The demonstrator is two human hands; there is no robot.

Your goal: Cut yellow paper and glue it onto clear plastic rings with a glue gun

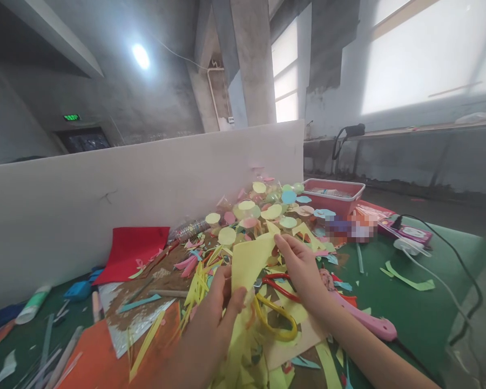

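The pale-yellow flat paper piece [248, 263] partly hides the left hand's [219, 307] fingers; its near edge blurs into yellow paper scraps [237, 354]. Left and right hands [302, 268] pinch it over the green-topped bench's [421, 259] middle, long axis slanting near-left to far-right.

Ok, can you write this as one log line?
left hand: grips yellow paper | right hand: pinches its right side | nearby: red scissor handle, yellow scissor handle

above left hand [214, 317] and right hand [302, 266]: air is lying open | beyond: white board [146, 189] is barring | beneath: red scissors [281, 293], yellow scissors [287, 335] are obstructing | rightward: pink tool [370, 320] is blocking
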